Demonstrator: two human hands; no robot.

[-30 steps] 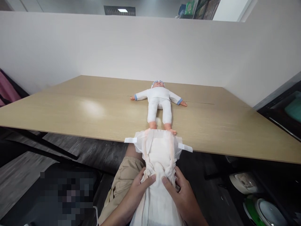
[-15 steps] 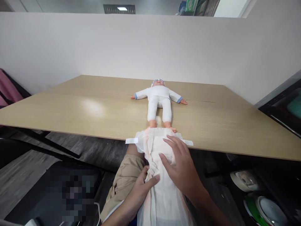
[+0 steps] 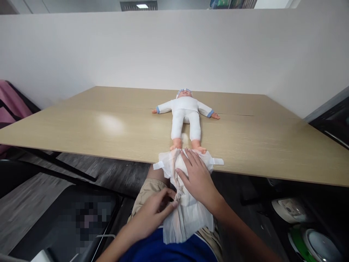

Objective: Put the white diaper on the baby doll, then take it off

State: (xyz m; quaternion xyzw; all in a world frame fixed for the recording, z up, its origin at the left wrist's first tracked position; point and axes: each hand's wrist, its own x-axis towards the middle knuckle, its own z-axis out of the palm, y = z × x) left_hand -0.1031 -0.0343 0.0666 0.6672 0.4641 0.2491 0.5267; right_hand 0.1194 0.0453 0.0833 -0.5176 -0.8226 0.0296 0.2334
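A white diaper (image 3: pixel 188 214) hangs from the table's near edge down over my lap. My right hand (image 3: pixel 196 178) lies flat on its upper part, fingers stretched out toward the table edge. My left hand (image 3: pixel 155 211) pinches the diaper's gathered left side lower down. A baby doll (image 3: pixel 185 116) in a white suit with blue cuffs lies on its back on the wooden table (image 3: pixel 109 123), feet toward me, just beyond the diaper's top edge. The diaper's tape tabs stick out to both sides.
White partition walls stand behind and right of the table. A dark chair (image 3: pixel 68 222) sits at my lower left. Bowls and plates (image 3: pixel 302 233) lie on the floor at the lower right. A pink cloth (image 3: pixel 11 105) shows at the far left.
My right hand left the diaper's lower gathers and slid up to its top by the table edge. The diaper was pushed forward and now covers less of my lap.
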